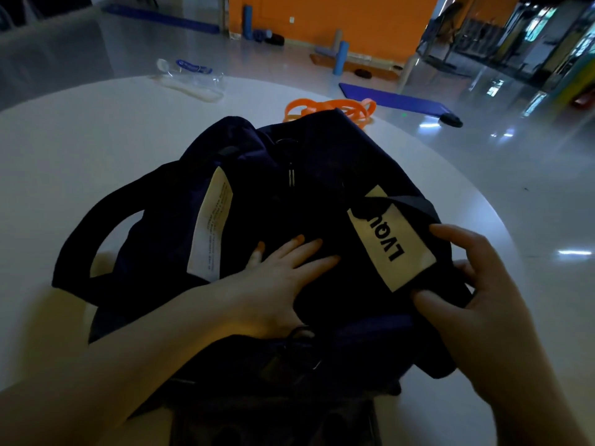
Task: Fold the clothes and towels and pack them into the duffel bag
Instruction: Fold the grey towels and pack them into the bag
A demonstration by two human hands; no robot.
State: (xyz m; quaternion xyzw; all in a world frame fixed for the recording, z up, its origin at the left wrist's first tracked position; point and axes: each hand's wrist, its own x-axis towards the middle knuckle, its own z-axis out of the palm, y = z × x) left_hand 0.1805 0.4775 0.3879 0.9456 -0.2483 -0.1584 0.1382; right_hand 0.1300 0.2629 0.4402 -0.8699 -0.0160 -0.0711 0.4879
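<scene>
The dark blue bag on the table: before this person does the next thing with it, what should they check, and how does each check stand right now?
1. Duffel bag rests fully on the white table: ok.
2. Left hand lies flat on the fabric, steadying it: ok.
3. Right hand grips the bag's edge by the cream label: ok.
4. Bag mouth open enough to pack: cannot tell.
5. Folded clothes or towels within reach: not ok, none visible.
6. Orange bands beyond the bag lie clear of the hands: ok.

A dim room with a glossy pale floor (483, 162), an orange far wall (338, 17), a blue mat (392, 99) and a round white table (96, 130) near.
</scene>
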